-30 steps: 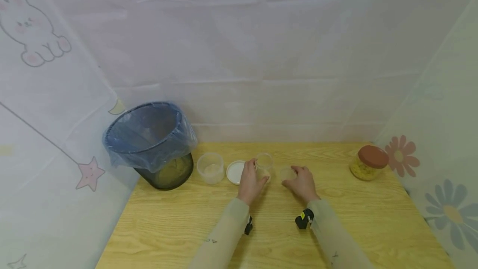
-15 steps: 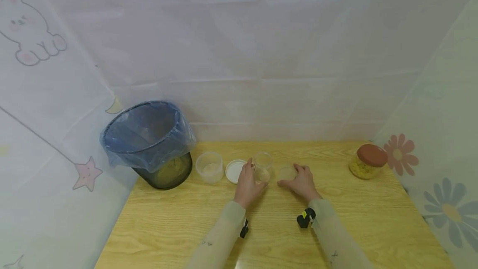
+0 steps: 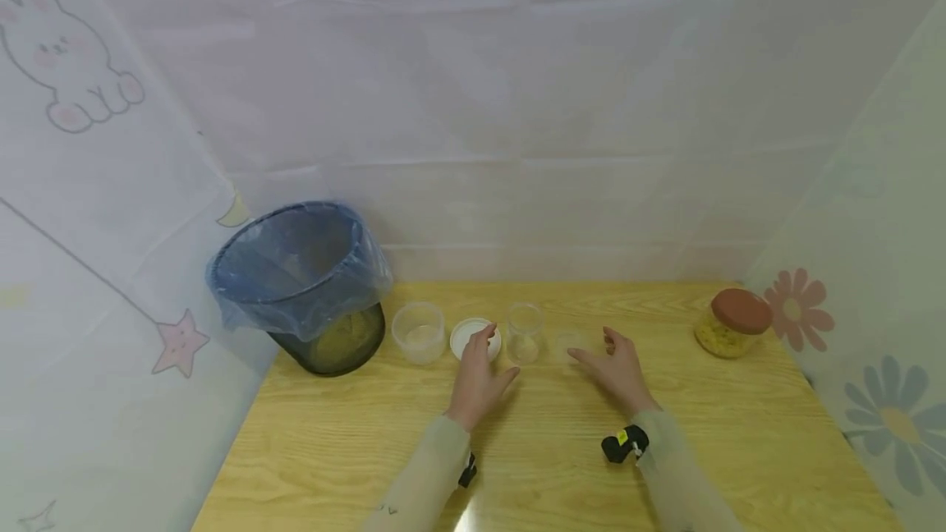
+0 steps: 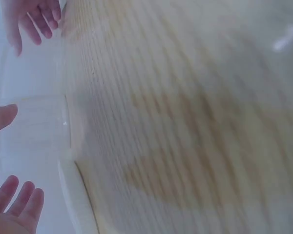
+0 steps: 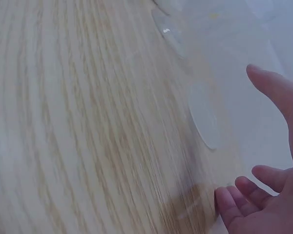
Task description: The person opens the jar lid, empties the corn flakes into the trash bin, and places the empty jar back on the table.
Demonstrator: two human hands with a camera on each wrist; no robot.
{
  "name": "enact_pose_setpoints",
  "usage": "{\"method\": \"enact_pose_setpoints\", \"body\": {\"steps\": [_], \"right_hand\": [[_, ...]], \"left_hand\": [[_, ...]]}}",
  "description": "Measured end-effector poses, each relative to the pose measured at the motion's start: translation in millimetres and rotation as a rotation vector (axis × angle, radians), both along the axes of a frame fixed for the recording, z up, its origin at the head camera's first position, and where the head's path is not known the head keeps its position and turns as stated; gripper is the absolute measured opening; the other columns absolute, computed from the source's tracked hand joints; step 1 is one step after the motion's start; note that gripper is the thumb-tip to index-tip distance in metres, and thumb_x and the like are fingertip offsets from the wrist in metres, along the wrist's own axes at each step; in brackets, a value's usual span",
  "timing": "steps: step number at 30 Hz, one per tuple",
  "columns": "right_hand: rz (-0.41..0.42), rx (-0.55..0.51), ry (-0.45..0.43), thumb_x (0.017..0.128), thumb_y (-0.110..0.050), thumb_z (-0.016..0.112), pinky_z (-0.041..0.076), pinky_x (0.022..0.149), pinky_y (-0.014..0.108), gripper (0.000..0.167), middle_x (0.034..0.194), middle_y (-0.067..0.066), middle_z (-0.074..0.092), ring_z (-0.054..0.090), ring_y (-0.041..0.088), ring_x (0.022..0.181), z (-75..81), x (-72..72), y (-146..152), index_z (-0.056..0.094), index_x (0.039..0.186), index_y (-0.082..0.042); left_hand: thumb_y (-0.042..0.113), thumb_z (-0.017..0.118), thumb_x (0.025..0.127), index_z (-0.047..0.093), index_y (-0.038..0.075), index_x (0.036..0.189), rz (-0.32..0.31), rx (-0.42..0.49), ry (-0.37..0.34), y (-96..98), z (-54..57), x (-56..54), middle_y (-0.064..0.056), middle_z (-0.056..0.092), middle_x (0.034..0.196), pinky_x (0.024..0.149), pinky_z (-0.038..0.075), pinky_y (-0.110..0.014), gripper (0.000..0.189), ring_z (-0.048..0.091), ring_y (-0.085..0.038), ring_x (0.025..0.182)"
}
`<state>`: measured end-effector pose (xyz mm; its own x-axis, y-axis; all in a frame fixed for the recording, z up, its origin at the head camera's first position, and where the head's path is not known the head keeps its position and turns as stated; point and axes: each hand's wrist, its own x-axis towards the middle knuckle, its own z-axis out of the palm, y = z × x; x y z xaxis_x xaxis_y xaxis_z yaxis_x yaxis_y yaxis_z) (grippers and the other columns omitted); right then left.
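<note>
Grip released, left hand (image 3: 475, 391) and right hand (image 3: 622, 372) | white lid (image 3: 462, 338) part-hidden | translucent item (image 5: 204, 116) faint

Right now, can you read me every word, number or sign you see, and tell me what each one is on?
None can be read.
Dark marks on the left sleeve: too small to read.
Yellow patch on the black device at the right wrist: too small to tell if it has writing.
Clear cup, white lid: no writing shows.

Creased pale walls (image 3: 473, 105) printed with a cartoon rabbit (image 3: 70, 56) and flowers (image 3: 799, 310) stand behind and beside a wood-grained table (image 3: 550, 470).
</note>
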<state>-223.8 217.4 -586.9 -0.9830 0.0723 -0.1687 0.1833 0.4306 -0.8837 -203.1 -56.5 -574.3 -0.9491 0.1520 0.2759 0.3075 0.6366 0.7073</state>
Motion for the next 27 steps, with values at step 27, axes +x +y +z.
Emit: {"method": "enact_pose_setpoints", "body": {"steps": [27], "right_hand": [[-0.615,0.084,0.227,0.081,-0.045,0.084,0.025,0.111,0.058,0.109,0.154,0.023,0.021,0.023,0.04,0.137,46.2,17.5,130,0.017,0.158,-0.007]], "left_hand": [[0.022,0.08,0.091,0.059,0.009,0.133,-0.14,-0.058,0.189,-32.1,16.1,53.6,-0.002,0.06,0.13,0.098,0.051,-0.04,0.049,0.057,-0.021,0.118]]}}
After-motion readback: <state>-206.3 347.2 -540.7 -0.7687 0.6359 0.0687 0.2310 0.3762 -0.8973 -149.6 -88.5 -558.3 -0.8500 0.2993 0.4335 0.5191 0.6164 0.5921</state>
